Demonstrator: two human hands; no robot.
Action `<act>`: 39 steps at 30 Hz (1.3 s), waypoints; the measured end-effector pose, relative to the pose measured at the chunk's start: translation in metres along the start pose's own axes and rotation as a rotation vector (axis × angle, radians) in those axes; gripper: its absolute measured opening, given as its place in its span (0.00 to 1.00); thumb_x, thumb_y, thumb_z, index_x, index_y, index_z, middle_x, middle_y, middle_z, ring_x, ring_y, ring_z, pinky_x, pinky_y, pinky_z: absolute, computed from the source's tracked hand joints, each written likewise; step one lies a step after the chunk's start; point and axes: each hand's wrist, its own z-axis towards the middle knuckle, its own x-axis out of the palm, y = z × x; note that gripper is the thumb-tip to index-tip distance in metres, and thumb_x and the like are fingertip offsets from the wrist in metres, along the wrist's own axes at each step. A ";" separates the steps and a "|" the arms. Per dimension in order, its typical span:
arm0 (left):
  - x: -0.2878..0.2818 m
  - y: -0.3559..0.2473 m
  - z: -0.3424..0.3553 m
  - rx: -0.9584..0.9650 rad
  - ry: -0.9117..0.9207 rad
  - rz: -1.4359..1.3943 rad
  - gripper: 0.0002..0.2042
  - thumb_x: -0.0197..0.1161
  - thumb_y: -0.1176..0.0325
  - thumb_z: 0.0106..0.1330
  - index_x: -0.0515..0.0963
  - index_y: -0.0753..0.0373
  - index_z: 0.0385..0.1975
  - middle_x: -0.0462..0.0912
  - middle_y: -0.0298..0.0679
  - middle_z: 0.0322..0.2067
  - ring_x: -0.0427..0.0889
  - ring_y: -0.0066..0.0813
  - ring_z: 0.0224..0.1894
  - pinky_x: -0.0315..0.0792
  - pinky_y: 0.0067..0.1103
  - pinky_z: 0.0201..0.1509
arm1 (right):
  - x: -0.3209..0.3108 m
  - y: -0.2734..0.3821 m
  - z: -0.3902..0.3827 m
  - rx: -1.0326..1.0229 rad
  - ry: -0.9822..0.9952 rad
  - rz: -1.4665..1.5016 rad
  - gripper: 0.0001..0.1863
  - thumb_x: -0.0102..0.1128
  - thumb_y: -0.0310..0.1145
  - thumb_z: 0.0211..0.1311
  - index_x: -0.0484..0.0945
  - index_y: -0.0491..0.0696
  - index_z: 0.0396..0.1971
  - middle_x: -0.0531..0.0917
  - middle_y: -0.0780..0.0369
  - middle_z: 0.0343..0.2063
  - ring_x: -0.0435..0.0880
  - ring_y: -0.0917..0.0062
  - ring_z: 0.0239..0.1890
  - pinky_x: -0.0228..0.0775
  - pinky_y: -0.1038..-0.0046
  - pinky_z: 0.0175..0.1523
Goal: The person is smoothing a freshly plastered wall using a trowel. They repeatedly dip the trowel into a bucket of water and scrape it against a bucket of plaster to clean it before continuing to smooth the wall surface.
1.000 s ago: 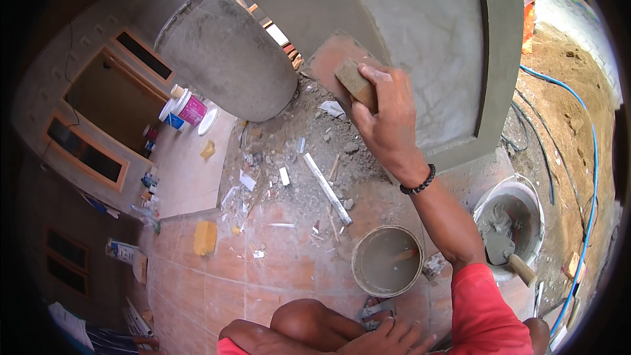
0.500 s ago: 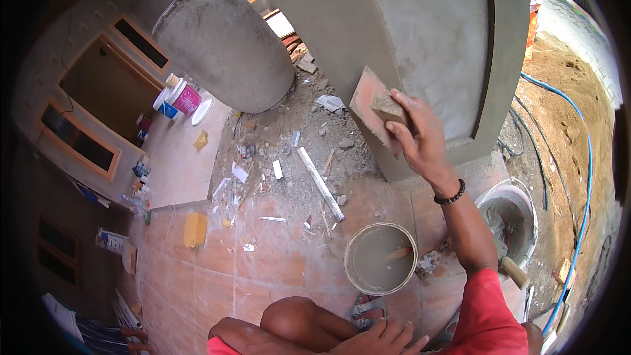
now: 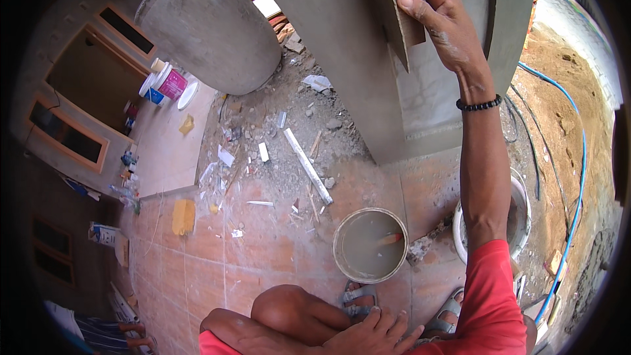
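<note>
bright daylight, sharp centre, dark fisheye rim, bent edges

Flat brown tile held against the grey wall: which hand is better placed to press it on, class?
Right. The right hand grips the flat brown tile at the grey wall; the left hand rests on a knee.

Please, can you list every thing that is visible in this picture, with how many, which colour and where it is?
float board: 1, brown, held flat against the grey plastered wall
round column: 1, grey, upper left
bucket of cloudy water: 1, pale, on the tiled floor before the feet
mortar bucket: 1, white, behind the right arm
hose: 1, blue, on the soil at right
white strip: 1, among rubble by the wall
tubs: about 2, white with pink and blue, upper left
sponge: 1, yellow, on the tiles
bracelet: 1, black beads, right wrist
sandals: 2, grey
right hand: on the board
left hand: resting on the knee
</note>
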 end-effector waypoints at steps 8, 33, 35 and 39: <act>0.000 -0.001 0.002 0.018 -0.072 0.138 0.25 0.46 0.61 0.71 0.72 0.68 0.64 0.82 0.56 0.49 0.81 0.52 0.51 0.71 0.48 0.58 | 0.008 -0.066 -0.091 0.294 -0.018 0.155 0.28 0.70 0.41 0.63 0.80 0.46 0.61 0.83 0.61 0.52 0.80 0.74 0.55 0.71 0.72 0.61; -0.013 -0.002 0.007 0.011 0.022 0.174 0.24 0.46 0.61 0.73 0.73 0.63 0.65 0.79 0.60 0.53 0.79 0.57 0.52 0.72 0.39 0.56 | 0.114 -0.111 -0.129 0.032 -0.782 -0.495 0.24 0.70 0.24 0.52 0.74 0.41 0.50 0.78 0.52 0.47 0.77 0.56 0.50 0.69 0.60 0.58; -0.011 -0.001 0.007 0.003 0.026 0.186 0.24 0.46 0.61 0.73 0.73 0.63 0.65 0.79 0.60 0.53 0.79 0.58 0.53 0.72 0.38 0.56 | 0.135 -0.119 -0.140 -0.018 -0.618 -0.541 0.24 0.69 0.22 0.49 0.74 0.41 0.49 0.77 0.51 0.47 0.76 0.54 0.50 0.67 0.57 0.58; -0.012 0.002 0.007 -0.017 0.029 0.124 0.25 0.46 0.61 0.73 0.72 0.64 0.66 0.79 0.62 0.54 0.79 0.61 0.54 0.72 0.40 0.57 | 0.150 -0.129 -0.179 -0.041 -0.365 -0.530 0.26 0.67 0.20 0.45 0.73 0.42 0.49 0.77 0.51 0.46 0.75 0.53 0.49 0.65 0.56 0.59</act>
